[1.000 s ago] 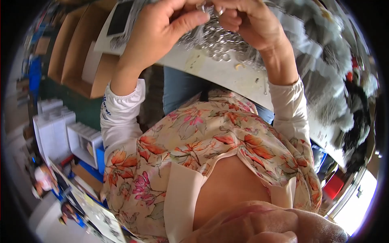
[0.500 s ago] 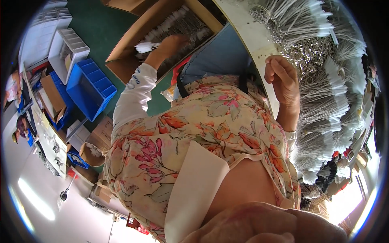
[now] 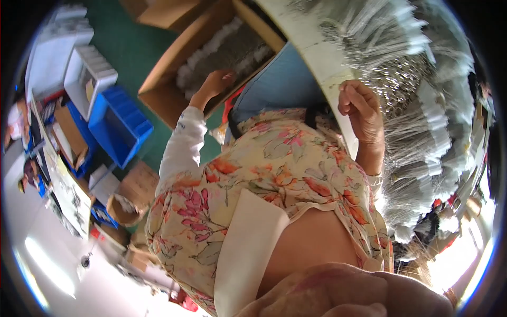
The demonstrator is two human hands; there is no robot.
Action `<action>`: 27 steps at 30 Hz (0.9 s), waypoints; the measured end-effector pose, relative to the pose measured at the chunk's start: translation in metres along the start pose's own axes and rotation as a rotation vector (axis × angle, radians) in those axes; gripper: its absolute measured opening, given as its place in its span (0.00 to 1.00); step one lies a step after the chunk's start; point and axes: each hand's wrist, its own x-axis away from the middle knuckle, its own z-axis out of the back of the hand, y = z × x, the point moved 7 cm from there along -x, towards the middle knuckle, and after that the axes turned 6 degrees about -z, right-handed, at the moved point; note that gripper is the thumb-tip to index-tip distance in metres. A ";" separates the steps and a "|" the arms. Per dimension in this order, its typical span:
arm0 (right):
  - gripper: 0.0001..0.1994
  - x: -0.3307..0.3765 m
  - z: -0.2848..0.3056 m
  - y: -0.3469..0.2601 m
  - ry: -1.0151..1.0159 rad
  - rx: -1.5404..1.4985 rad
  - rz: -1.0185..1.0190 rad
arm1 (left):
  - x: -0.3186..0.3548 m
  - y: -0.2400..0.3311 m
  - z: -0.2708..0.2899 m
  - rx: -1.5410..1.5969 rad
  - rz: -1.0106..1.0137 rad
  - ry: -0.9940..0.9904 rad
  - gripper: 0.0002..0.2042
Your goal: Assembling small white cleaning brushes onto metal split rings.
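My left hand (image 3: 215, 84) reaches over a cardboard box (image 3: 161, 79), its fingers stretched out and slightly blurred, with nothing seen in them. Inside the box lie many thin wire brushes (image 3: 224, 53) with white bristle ends, packed in rows. My right hand (image 3: 363, 105) is raised by the edge of the pale table (image 3: 322, 47). Its fingers are curled in toward the thumb, and no object shows between them. Close to its right, a large heap of similar wire brushes (image 3: 417, 132) covers the table, with shiny metal loops (image 3: 398, 79) among them.
A blue plastic crate (image 3: 120, 127) and a grey-white crate (image 3: 90, 74) stand on the left. More cardboard boxes (image 3: 138, 185) are below them. Another carton (image 3: 169, 13) sits beyond the open box. A long work table (image 3: 68, 195) runs along the far left.
My left hand has drawn back toward me; the white-tipped bundle beside it no longer stands out from the rows. My right hand has shifted slightly nearer, still curled. The view has moved a little.
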 end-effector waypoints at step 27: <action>0.09 0.199 0.206 -0.177 0.641 0.476 0.538 | -0.339 0.576 -0.002 -0.525 -0.842 -0.313 0.08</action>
